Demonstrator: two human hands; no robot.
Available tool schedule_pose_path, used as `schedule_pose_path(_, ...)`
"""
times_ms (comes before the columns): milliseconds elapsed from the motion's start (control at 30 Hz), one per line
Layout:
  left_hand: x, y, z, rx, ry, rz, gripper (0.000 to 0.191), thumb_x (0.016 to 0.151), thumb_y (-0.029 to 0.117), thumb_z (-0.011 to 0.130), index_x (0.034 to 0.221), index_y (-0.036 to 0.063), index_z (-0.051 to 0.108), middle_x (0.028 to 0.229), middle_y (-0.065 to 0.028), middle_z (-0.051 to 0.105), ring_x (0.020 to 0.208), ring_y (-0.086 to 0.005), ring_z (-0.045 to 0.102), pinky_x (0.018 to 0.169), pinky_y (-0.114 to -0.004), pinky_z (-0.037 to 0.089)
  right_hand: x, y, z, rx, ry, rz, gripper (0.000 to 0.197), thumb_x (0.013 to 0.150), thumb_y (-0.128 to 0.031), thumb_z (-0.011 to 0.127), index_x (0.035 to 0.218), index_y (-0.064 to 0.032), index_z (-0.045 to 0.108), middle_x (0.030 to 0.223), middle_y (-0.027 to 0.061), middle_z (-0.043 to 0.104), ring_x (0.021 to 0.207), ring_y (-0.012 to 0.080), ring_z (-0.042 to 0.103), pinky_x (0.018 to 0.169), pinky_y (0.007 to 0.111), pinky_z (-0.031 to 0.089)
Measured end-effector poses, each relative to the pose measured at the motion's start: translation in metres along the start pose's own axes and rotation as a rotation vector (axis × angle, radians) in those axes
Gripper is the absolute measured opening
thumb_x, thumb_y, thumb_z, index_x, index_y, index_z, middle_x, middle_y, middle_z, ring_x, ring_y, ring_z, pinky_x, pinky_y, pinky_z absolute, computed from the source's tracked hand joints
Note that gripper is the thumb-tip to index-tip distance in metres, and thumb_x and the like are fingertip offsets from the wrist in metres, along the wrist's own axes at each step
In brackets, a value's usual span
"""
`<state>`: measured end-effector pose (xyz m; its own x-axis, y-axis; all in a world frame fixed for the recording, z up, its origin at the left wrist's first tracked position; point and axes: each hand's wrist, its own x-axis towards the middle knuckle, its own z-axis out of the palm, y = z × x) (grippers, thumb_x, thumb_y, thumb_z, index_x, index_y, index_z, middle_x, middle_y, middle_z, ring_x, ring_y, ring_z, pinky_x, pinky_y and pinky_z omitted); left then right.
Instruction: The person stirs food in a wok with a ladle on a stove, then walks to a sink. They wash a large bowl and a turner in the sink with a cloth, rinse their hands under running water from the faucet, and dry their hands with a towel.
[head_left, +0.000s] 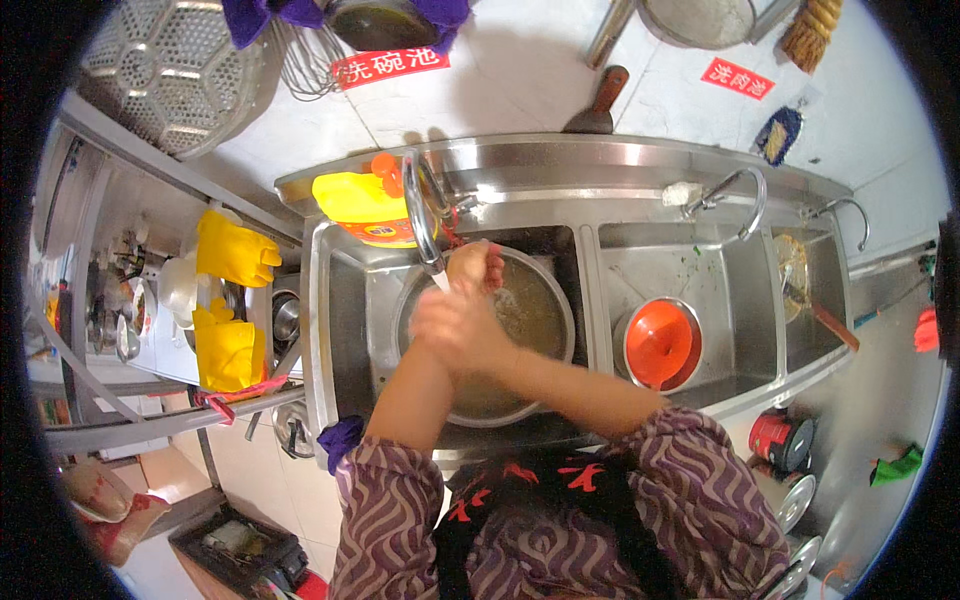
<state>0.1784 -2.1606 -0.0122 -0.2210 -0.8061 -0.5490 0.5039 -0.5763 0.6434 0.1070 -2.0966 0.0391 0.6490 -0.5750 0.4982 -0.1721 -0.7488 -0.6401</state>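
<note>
Both hands are over the left steel sink, under the spout of a curved chrome faucet (420, 217), with a short white stream at its mouth. My left hand (477, 264) reaches past the spout, its fingers curled. My right hand (456, 321), blurred, wraps around my left wrist. Beneath them a large round metal basin (566, 315) holds cloudy brownish water. A yellow detergent jug (360, 202) with an orange cap stands at the sink's back left corner. Whether my left palm holds anything is hidden.
Right of the basin, an orange-red bowl (660, 341) sits in a metal bowl in the middle sink. The far right sink holds a strainer (791, 274). Yellow rubber gloves (229, 352) hang on the left. A purple cloth (341, 442) hangs at the sink's front left corner.
</note>
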Motion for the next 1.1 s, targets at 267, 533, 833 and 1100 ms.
schedule_pose_path(267, 0.024, -0.044, -0.052, 0.207, -0.175, 0.789, 0.017, 0.076, 0.018, 0.044, 0.07, 0.0034, 0.052, 0.06, -0.0078, 0.054, 0.053, -0.0182, 0.053, 0.051, -0.028, 0.044, 0.018, 0.053, -0.005, -0.205, 0.278, 0.016, 0.021, 0.066, -0.025, 0.054, 0.07, -0.0054, 0.06, 0.074, 0.0142, 0.058, 0.078, 0.0295, 0.055, 0.075, 0.041, 0.04)
schedule_pose_path(533, -0.056, 0.001, -0.01, 0.303, -0.128, -0.014, 0.013, 0.076, 0.022, 0.049, 0.07, 0.0107, 0.053, 0.059, -0.0054, 0.05, 0.053, -0.0167, 0.049, 0.043, -0.027, 0.041, 0.036, 0.068, -0.035, 0.975, -0.595, 1.014, 0.031, 0.076, -0.034, 0.046, 0.086, -0.0086, 0.06, 0.08, 0.009, 0.061, 0.066, 0.0201, 0.058, 0.064, 0.032, 0.046)
schedule_pose_path(833, -0.036, 0.003, 0.003, -0.177, 0.152, 0.655, 0.025, 0.083, 0.027, 0.039, 0.068, 0.0073, 0.042, 0.056, -0.0056, 0.039, 0.046, -0.0161, 0.039, 0.04, -0.025, 0.03, 0.024, 0.056, 0.026, 1.85, 0.216, 0.748, 0.038, 0.084, -0.034, 0.034, 0.099, -0.0031, 0.048, 0.087, 0.0132, 0.055, 0.078, 0.0212, 0.054, 0.068, 0.029, 0.043)
schedule_pose_path(1100, -0.027, -0.013, -0.011, -0.296, 0.467, 0.592, 0.028, 0.078, 0.031, 0.049, 0.079, 0.0029, 0.052, 0.077, -0.0091, 0.052, 0.067, -0.0217, 0.049, 0.063, -0.031, 0.042, -0.001, 0.014, 0.018, 0.616, 0.187, 0.691, 0.042, 0.077, -0.025, 0.046, 0.111, -0.0009, 0.041, 0.101, 0.0187, 0.049, 0.098, 0.0244, 0.047, 0.083, 0.031, 0.036)
